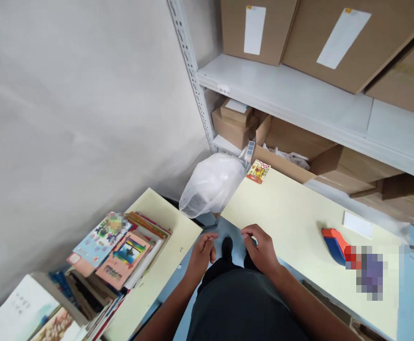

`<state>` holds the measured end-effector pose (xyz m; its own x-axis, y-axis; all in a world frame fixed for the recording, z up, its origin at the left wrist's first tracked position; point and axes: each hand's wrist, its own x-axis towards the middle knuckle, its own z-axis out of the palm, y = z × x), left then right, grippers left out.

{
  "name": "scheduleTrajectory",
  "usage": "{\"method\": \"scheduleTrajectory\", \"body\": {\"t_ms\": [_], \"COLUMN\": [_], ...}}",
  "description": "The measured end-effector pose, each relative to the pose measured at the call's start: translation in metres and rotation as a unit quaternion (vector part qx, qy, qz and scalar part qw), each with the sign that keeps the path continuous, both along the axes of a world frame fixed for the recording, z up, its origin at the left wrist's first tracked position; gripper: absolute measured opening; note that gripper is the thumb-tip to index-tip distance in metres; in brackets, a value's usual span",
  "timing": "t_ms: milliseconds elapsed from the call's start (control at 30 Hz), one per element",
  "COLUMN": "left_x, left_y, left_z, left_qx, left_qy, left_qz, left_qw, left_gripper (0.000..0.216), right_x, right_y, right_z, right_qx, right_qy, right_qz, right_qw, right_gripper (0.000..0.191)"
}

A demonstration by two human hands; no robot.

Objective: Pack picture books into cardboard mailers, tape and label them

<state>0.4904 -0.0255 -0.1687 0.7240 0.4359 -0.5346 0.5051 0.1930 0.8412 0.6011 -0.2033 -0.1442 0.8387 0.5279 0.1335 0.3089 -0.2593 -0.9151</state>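
Note:
My left hand (pixel 204 253) hangs in front of my body beside the left table (pixel 173 225), its fingers loosely bent and apart. It is empty. At the near edge of the right table (pixel 285 213), my right hand (pixel 262 246) is half curled with nothing visible in it; whether it touches the edge I cannot tell. Closest to my left hand are stacked books, among them a pink one (pixel 121 263) and a light blue picture book (pixel 98 244). On the right table lie a small colourful card or booklet (pixel 258 171), a red and blue object (pixel 335 246) and a white slip (pixel 358 224).
A stuffed translucent plastic bag (pixel 214 182) stands between the tables. Behind rises a metal shelf (pixel 281 90) with closed cardboard boxes (pixel 338 42) above and an open carton (pixel 295 135) below. More books (pixel 25 308) fill the lower left. A wall (pixel 86 104) bounds the left side.

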Motion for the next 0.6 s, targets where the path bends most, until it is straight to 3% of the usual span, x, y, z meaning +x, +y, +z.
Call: {"method": "scheduleTrajectory", "body": {"t_ms": [167,300,367,433,500,600], "left_x": [-0.016,-0.007,0.012,0.039,0.074,0.128], "left_y": [-0.009,0.015,0.041,0.071,0.099,0.128], "left_z": [-0.018,-0.035,-0.043,-0.053,-0.067,-0.098], "left_qx": [0.117,0.284,0.361,0.419,0.418,0.396], "left_qy": [0.087,0.096,0.093,0.098,0.156,0.183], "left_qz": [-0.019,-0.027,-0.045,-0.107,-0.206,-0.262], "left_qw": [0.989,0.954,0.927,0.896,0.871,0.861], "left_gripper": [0.049,0.021,0.029,0.037,0.043,0.038], "right_x": [0.028,0.044,0.047,0.047,0.045,0.037], "right_y": [0.004,0.003,-0.002,-0.011,-0.021,-0.041], "right_z": [-0.008,-0.026,-0.036,-0.044,-0.05,-0.059], "right_qx": [-0.037,-0.093,-0.123,-0.145,-0.158,-0.174], "right_qy": [0.016,0.027,0.036,0.048,0.064,0.091], "right_qz": [0.092,0.159,0.188,0.202,0.2,0.174], "right_qw": [0.995,0.983,0.974,0.967,0.965,0.965], "right_gripper": [0.02,0.021,0.022,0.022,0.023,0.025]}}
